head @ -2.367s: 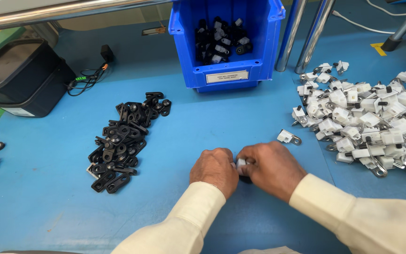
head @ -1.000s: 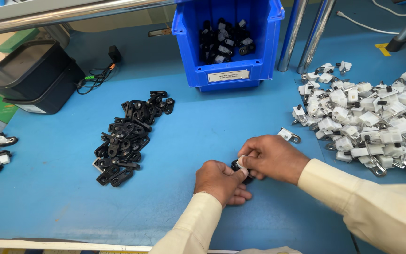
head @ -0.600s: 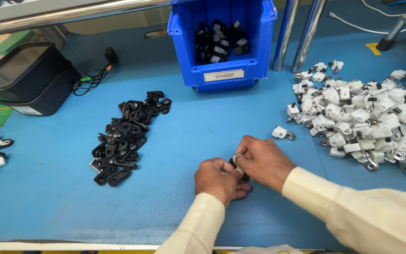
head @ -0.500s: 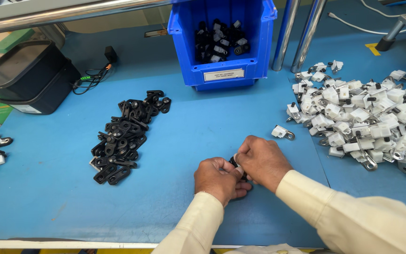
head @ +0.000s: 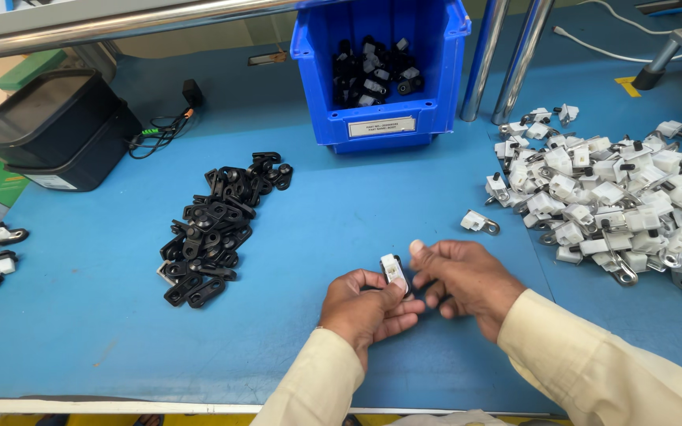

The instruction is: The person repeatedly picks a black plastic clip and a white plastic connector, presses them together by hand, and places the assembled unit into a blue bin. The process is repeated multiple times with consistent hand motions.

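Grip: left hand pinches the small white clip — right hand fingertips close beside it, whether touching unclear.
Clip: long axis near upright, tilted slightly left, above the counter.
Around: black parts pile left — white pile right.

One head-worn camera looks steeply down, close over the blue table, blue bin at twelve o'clock
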